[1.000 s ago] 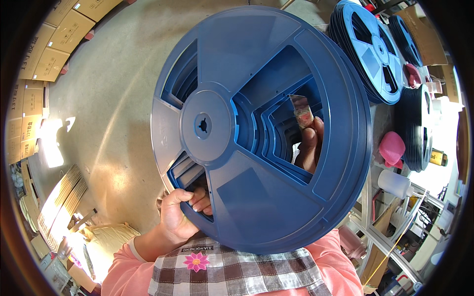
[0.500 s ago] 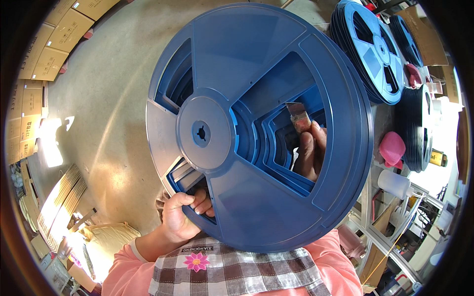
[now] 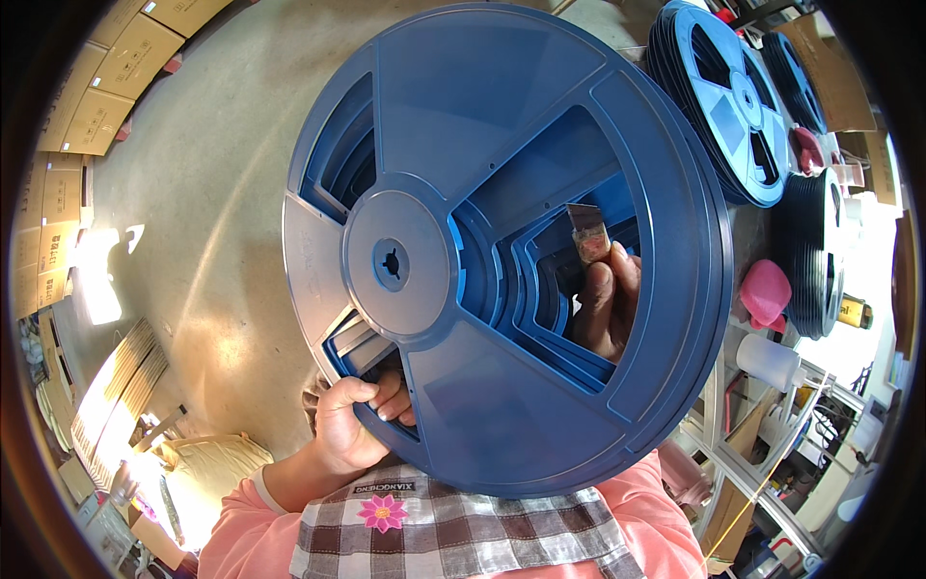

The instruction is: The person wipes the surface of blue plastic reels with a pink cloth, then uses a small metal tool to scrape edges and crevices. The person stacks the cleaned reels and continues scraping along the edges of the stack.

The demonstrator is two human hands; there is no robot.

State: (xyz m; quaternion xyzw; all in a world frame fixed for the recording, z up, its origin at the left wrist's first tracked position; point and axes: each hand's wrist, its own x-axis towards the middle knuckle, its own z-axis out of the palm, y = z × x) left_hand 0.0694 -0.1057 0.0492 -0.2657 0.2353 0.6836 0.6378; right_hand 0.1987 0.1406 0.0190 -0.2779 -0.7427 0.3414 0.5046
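Note:
A large blue plastic reel (image 3: 502,405) fills the middle of the view, its flat round face toward me. More blue flanges show behind it through the cut-outs, as in a stack. At the lower left, my left hand (image 3: 352,420) is closed on the rim, thumb in front and fingers through a cut-out. Through the large right-hand cut-out I see my right hand (image 3: 608,307). Thumb and finger pinch a small flat blade (image 3: 589,232), its lower part wrapped in something reddish and clear. The rest of that hand is hidden behind the reel.
More reels, a blue-faced stack (image 3: 748,96) and a dark stack (image 3: 810,251), stand at the right beside a pink object (image 3: 767,292) and a white container (image 3: 769,359). A metal frame (image 3: 748,473) is below them. Cardboard boxes (image 3: 135,58) line the far left.
The blade in my right hand has shifted slightly right and turned more upright, showing more of its flat side. The reel has barely moved; my left hand keeps its grip.

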